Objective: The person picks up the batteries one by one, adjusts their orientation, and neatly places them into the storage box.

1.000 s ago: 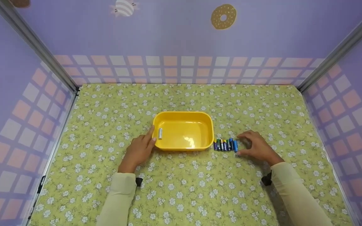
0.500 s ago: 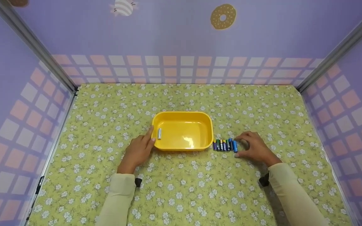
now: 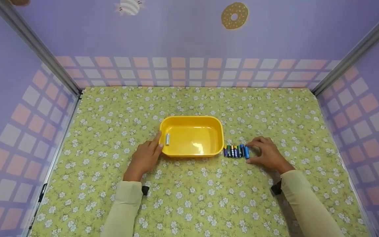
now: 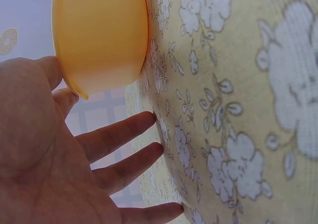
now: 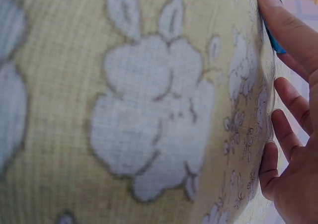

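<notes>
In the head view a yellow plastic bin sits mid-table with one silver battery inside near its left wall. My left hand touches the bin's left end with thumb and index finger at the rim; its other fingers extend down to the cloth in the left wrist view. Right of the bin, several batteries stand side by side in a row. My right hand has thumb and index finger at opposite ends of the blue battery that ends the row. The right wrist view shows that blue battery partly hidden behind the thumb.
A yellow-green floral cloth covers the table. Purple panels with checked borders stand at the back and both sides. The row of batteries lies close against the bin's right end.
My right hand has moved slightly left, its index finger and thumb coming to the ends of the blue battery. The left hand and the bin stay in place.
</notes>
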Demonstrator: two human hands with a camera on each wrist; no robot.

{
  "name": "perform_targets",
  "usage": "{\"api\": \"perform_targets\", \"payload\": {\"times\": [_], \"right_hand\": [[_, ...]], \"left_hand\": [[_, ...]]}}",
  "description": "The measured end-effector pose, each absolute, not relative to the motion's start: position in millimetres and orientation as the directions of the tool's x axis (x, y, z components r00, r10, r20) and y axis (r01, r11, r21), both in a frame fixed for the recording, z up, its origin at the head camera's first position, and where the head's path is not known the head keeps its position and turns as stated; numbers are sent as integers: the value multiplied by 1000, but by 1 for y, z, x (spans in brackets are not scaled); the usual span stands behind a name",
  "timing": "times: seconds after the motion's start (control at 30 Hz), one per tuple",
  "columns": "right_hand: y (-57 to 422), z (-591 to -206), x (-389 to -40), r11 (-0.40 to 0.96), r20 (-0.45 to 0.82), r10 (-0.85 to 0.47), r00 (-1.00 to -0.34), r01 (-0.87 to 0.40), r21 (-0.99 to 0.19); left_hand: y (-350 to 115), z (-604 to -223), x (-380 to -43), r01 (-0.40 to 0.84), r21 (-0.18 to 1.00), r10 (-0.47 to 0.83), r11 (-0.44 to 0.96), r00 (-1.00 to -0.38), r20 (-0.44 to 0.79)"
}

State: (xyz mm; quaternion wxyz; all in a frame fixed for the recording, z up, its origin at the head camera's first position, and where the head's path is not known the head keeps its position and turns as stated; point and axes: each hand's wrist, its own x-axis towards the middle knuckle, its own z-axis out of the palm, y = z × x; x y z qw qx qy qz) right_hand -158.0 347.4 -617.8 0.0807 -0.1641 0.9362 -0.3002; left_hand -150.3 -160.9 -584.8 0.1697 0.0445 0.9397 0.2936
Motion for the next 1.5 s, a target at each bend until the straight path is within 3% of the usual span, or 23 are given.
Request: {"api": "perform_targets", "payload": {"times": [0.57,1.07,1.5], "right_hand": [[350,-615,-161,768,-79,-319,-944,-209,-606],[350,-600,-168,702,-104,-341,-934,-180,-689],[321,-584,-175,663,-22,-338,-941,-222,-715]], "left_hand": [[-159,-583,-154,-16,567,174,824,-944,-279],[-159,-583,-153,2,551,187,835,-942,-280],[-160,-585,-151,-14,549,171,836,-943,-285]]}}
